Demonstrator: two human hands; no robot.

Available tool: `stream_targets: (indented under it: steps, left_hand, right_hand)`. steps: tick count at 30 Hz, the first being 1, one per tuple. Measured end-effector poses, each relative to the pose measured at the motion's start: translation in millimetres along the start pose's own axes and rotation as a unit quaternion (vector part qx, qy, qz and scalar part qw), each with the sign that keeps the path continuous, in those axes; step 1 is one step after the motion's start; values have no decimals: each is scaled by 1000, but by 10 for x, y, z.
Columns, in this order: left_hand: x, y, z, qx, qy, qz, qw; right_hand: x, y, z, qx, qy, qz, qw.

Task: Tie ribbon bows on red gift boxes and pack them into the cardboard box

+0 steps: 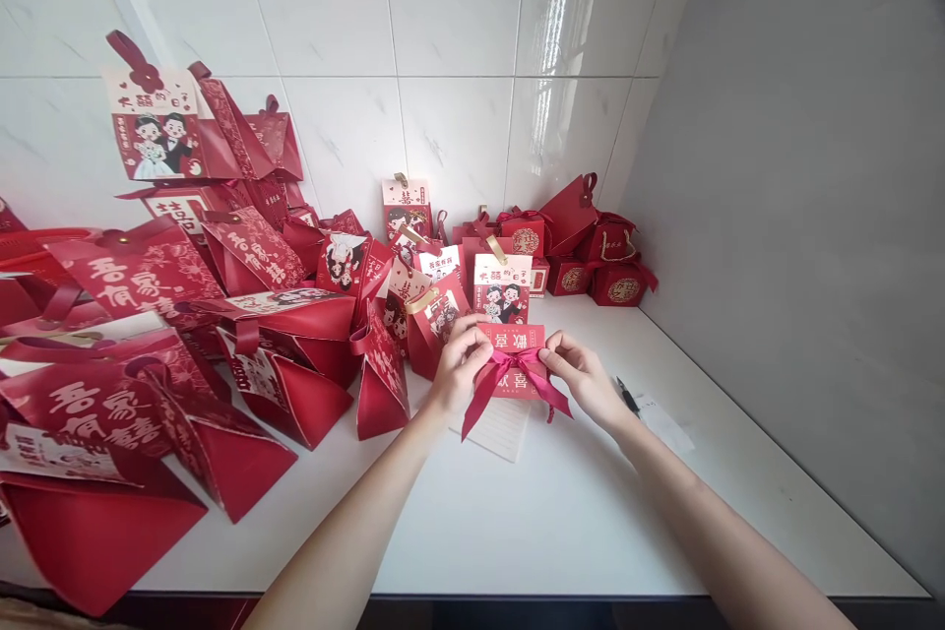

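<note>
A small red gift box (pixel 509 389) with white characters, which appear upside down to me, is held over the table. Around its middle runs a dark pink ribbon (pixel 481 402) tied in a bow, its tails hanging down at both sides. My left hand (pixel 462 364) pinches the bow's left side by the box's left edge. On the other side my right hand (pixel 578 374) has thumb and finger closed on the right loop. Below the box a lined notepad (pixel 493 431) lies partly hidden. Just behind stands a red and cream box with a cartoon couple (pixel 502 293).
Red gift boxes (pixel 125 413) are heaped across the left side, and several smaller ones (pixel 618 283) are stacked in the back right corner. A black pen (pixel 627 396) and a slip of paper (pixel 668 425) lie right of my right hand on the white table (pixel 561 522). Walls stand behind and right.
</note>
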State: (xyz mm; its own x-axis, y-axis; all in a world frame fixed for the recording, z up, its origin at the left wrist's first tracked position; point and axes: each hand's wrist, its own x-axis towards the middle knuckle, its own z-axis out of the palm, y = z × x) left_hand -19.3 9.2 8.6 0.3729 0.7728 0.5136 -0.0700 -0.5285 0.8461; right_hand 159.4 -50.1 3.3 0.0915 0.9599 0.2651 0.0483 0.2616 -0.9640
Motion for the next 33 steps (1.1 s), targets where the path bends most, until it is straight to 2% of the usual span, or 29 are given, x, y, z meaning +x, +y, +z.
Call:
stream_targets:
  steps: [4, 8, 15, 33]
  left_hand:
    - [-3, 8, -10, 10, -6, 7, 1000]
    - [-29, 34, -6, 64, -24, 39, 997]
    - [-77, 20, 52, 152, 1, 89, 984]
    - [-59, 8, 49, 94, 13, 60, 994]
  right_hand:
    - [-1, -15, -6, 5, -7, 1, 1000]
    - [4, 8, -24, -3, 1, 0, 1000]
    - [10, 35, -28, -7, 14, 1, 1000]
    - [-7, 7, -20, -1, 5, -6, 1000]
